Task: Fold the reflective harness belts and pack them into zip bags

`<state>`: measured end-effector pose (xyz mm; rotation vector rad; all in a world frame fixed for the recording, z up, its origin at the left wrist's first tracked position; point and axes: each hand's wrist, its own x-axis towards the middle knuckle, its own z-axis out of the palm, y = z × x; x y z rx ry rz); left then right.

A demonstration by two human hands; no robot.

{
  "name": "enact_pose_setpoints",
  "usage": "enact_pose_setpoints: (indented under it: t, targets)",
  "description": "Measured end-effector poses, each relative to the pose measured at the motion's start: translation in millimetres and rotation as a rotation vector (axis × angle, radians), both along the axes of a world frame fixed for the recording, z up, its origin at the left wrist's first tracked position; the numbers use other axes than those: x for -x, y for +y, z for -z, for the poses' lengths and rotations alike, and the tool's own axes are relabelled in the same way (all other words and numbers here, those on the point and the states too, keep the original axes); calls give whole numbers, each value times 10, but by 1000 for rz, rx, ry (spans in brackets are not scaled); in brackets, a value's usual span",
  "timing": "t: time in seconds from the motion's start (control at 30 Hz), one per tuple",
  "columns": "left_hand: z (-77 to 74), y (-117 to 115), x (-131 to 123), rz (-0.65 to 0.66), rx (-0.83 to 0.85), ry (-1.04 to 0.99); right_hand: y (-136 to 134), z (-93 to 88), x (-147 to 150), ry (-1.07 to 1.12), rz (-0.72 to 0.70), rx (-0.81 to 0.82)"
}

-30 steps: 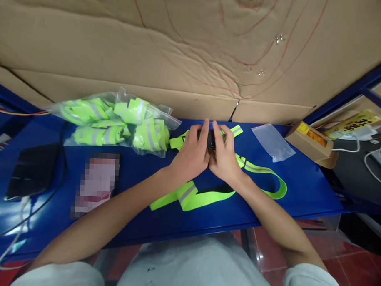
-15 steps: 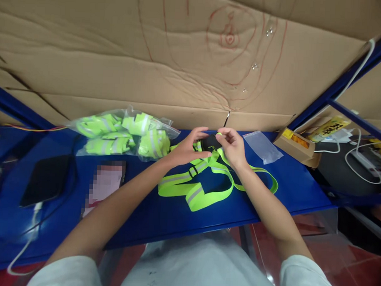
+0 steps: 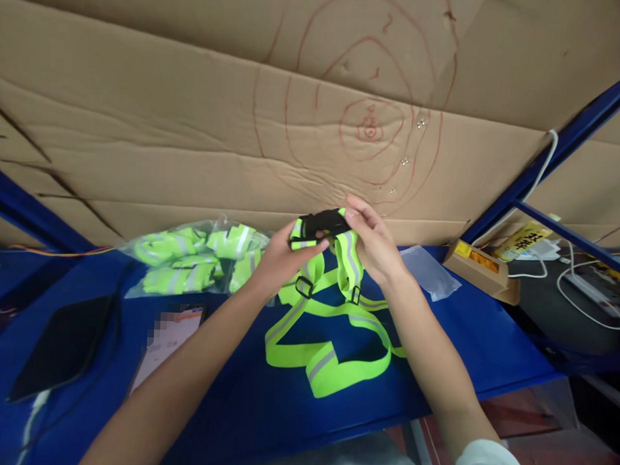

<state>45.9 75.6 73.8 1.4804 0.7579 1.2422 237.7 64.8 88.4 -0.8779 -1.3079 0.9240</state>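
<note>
A neon yellow-green reflective strap harness (image 3: 330, 382) with a grey stripe lies looped on the blue table. Its upper part is raised off the table, where a black buckle (image 3: 324, 223) spans the space between my hands. My left hand (image 3: 281, 262) is closed around the left end by the buckle, thumb below it. At the other end, my right hand (image 3: 374, 245) pinches the strap close to the buckle. Two black slider rings hang below on the straps, a left slider (image 3: 304, 286) and a right slider (image 3: 355, 295). My fingers hide parts of the strap ends.
Clear bags (image 3: 187, 255) of similar folded straps lie at the back left. A dark tablet (image 3: 64, 346) with a white cable and a phone (image 3: 166, 343) are on the left. To the right are a flat plastic bag (image 3: 430, 272) and an open cardboard box (image 3: 479, 269). Cardboard (image 3: 192, 120) stands behind.
Both hands have lifted the buckle end, which now stretches level between them with the sliders hanging in sight. My left hand has closed on the strap. The camera view has tilted up.
</note>
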Motion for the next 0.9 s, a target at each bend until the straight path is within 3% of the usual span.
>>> enact_pose_setpoints:
  t: [0.1, 0.17, 0.27, 0.4, 0.57, 0.73, 0.9]
  targets:
    - [-127, -39, 55, 33, 132, -220, -154, -142, -19, -91, -279, 80]
    - [-184, -82, 86, 80, 205, -261, -240, -187, -8, -112, -367, 138]
    - [-229, -148, 111, 67, 223, -228, -305, -187, 73, -82, -334, 143]
    - [-299, -201, 150, 12, 123, -74, -343, -154, 213, -39, -274, 113]
    - [-419, -199, 257, 166, 308, -215, -397, -199, 242, -24, -136, 101]
    - [-484, -201, 272, 392, 507, -254, -391, -234, 190, 82, -199, 230]
    - [-490, -279, 199, 275, 317, -265, -280, -128, 264, 192, -186, 225]
